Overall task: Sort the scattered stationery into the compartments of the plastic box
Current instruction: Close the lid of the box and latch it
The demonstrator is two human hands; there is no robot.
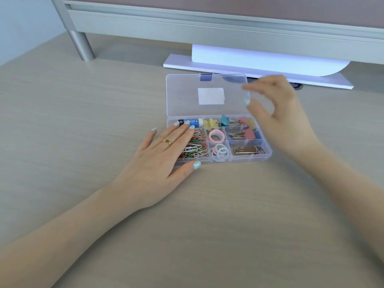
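**A:** Head view. How is the plastic box [220,161] laid out?

**B:** It is set on the wooden desk [83,121] with its long axis running left to right. The clear lid [207,94] is folded back flat, away from the person, with its clasp tab at the far edge.

**A:** What is held in the compartments?

**B:** An eraser [194,122] is seen lengthwise in the far left compartment; paper clips [196,150] fill the two left compartments nearer the person. Pastel rings [217,136] are stacked in the two middle ones. Binder clips [239,121] lie in the far and right-hand compartments, handles mostly pointing left. A metal USB stick [246,150] lies along the box's long axis in the near right compartment.

**A:** And the hands?

**B:** The left hand [164,154] is laid flat, fingers straight and spread, over the box's left end, partly covering the paper clips. The right hand [278,113] is raised over the right end, blurred, fingers loosely curved with nothing held.

**A:** What lies beyond?

**B:** A white board [259,71] under a curled sheet of paper [249,57], below a grey metal frame [207,23].
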